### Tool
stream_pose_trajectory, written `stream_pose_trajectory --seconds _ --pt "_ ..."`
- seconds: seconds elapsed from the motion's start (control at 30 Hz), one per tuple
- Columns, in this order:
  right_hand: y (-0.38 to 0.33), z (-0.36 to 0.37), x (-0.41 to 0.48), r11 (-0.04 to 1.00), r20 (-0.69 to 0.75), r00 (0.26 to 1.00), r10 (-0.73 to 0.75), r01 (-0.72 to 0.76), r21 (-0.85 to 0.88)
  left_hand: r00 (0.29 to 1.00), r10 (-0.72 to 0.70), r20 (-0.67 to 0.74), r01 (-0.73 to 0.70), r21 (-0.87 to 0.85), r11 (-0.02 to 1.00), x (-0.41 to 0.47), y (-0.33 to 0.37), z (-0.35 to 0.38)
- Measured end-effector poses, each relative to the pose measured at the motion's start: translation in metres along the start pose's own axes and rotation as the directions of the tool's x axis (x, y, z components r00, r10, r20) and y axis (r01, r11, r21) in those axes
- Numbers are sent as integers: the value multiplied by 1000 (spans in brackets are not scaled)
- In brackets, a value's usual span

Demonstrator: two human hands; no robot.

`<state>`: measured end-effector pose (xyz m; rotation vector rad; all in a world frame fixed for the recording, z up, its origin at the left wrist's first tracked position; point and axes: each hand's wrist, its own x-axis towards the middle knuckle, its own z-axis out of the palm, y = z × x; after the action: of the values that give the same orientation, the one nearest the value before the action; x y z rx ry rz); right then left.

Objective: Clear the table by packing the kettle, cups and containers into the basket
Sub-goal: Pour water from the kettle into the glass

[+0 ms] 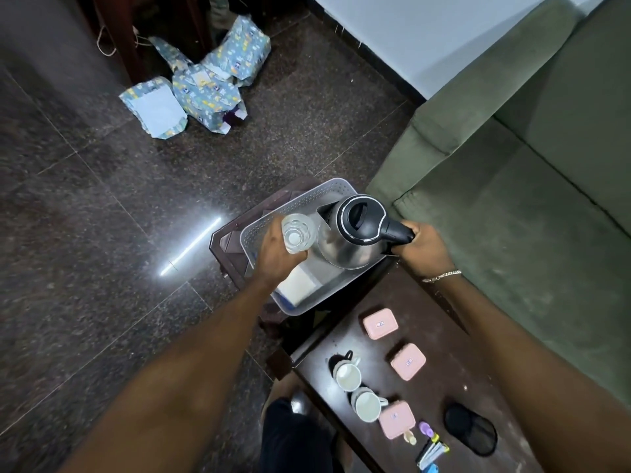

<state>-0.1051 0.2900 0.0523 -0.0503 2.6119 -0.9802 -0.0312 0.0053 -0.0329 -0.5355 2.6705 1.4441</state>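
1. We see the steel electric kettle with its black lid and handle held over the grey perforated plastic basket; whether its base touches the basket floor we cannot tell.
2. Our right hand is closed around the kettle's black handle, a chain bracelet on the wrist.
3. Our left hand is wrapped around a clear glass tumbler, held upright over the basket, just beside the kettle's body on its left.
4. Inside the basket, under the left wrist, lies a white rectangular container with a blue edge.
5. The basket rests on a small dark wooden stool, which stands just beyond the far end of the dark wooden table.
6. On the table we count three pink lidded containers: one at the far end, one in the middle, one nearest us.
7. Two white cups stand left of the containers, the farther cup and the nearer cup close together.
8. A black mesh pouch lies to the right, and small colourful items sit at the near edge; what they are is too small to tell.
9. A green sofa runs along the right, and crumpled patterned wrapping paper lies on the dark stone floor.
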Motion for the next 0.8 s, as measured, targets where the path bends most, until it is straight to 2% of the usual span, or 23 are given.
stream_pose_trajectory --seconds 0.4,0.63,0.8 --pt "28 -100 -101 987 -31 994 -105 100 -128 987 58 149 -55 -28 998 -88 81 43" --pt "98 -144 -161 978 -31 999 -18 11 -209 950 78 303 -59 -70 996 -165 103 116" --pt "148 -164 -193 955 5 1000 25 -23 -296 911 20 411 8 -67 998 -219 102 178"
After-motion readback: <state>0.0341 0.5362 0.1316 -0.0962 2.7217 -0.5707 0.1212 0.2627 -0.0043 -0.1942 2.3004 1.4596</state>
